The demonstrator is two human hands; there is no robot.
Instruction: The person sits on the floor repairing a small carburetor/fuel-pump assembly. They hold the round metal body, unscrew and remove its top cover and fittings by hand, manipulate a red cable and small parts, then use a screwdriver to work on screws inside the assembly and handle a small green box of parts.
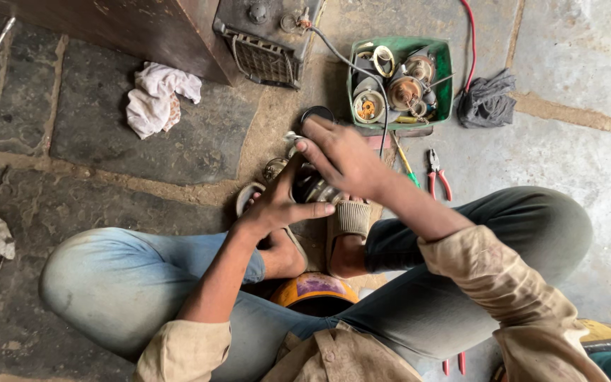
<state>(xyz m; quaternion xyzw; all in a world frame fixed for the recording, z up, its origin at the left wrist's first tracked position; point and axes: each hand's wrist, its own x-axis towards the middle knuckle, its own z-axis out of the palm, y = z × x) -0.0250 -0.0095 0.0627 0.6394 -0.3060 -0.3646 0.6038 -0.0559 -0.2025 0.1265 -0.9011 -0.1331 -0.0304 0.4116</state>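
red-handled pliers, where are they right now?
In the head view, the red-handled pliers lie on the stone floor to the right of the right hand, just below the green tray of parts.

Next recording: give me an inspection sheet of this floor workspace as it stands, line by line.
Surface: grey stone slab floor, dusty, with sandy joints.
Job's things: round metal motor-like part, mostly hidden under both hands.
Clutter: green plastic tray of round metal parts; white crumpled rag; dark grey cloth; red-handled pliers; green-handled screwdriver.
Grippers: left hand grips the part's side; right hand lies on top.
Cables: black cable over the tray; red cable.
Surroundings: dark metal box with grille.
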